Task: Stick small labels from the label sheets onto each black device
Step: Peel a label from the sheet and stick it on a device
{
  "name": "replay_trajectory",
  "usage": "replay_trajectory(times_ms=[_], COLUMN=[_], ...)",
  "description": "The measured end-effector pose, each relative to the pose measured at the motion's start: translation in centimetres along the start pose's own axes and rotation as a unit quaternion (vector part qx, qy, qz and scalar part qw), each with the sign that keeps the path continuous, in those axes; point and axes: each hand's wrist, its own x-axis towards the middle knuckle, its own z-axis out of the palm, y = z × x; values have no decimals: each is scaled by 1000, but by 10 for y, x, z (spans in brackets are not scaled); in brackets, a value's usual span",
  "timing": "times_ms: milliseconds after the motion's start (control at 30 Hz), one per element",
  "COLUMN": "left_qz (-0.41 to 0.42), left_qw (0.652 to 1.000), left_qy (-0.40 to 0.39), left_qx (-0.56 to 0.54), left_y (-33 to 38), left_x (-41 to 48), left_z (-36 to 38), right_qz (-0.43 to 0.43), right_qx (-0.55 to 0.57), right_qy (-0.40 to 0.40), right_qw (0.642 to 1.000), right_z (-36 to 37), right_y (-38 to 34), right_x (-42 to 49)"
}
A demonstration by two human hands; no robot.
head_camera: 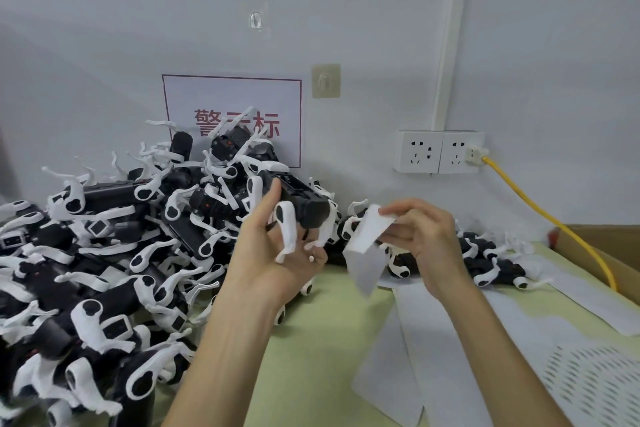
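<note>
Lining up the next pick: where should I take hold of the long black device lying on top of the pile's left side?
Grip the black device round its bare middle, coming from above. It lies lengthwise atop the pile, body exposed between its white legs; those thin legs would probably snag on neighbours.

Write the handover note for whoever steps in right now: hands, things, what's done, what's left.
Left hand: holds one black device up above the table.
Right hand: pinches a label strip beside it.
Things: big pile of devices at left; smaller group behind the right hand; label sheets lie on the green table.
Done: cannot tell which devices carry labels.
Left: label the held device, then probably work through the pile.
</note>
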Motion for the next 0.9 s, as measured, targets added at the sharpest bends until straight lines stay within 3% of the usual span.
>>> replay_trajectory(times_ms=[100,400,667,900], left_qz=[6,38,101,151], left_qw=[998,971,970,971], left_qy=[-60,-237,-212,-185], left_qx=[13,-15,-65,17], left_y=[7,-1,-6,-10], left_x=[1,2,4,1], left_z=[-5,-7,-8,0], right_qz=[-52,-92,-48,-62], right_qx=[39,-27,-9,-36], right_qy=[-10,-75,-117,-138], right_qw=[998,992,992,988], right_z=[-2,-8,-13,-10], right_y=[-11,-14,-12,-15], right_x=[-1,1,3,3])
